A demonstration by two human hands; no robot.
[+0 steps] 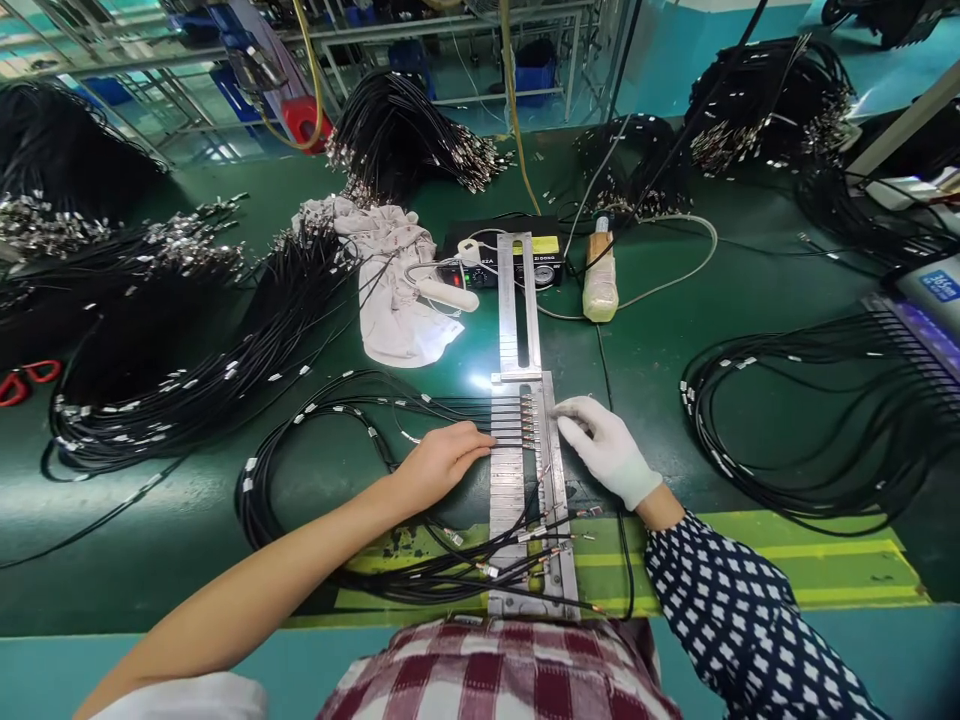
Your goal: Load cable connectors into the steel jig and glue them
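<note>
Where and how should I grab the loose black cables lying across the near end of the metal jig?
Probably by their black sheaths, left of the metal jig, coming from the left: there they run bunched together, while the thin right-hand ends splay apart and look more delicate.

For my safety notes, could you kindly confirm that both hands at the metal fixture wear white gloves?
Not quite: only the right hand at the metal fixture wears a white glove; the left hand is bare, as the head view shows.
</note>
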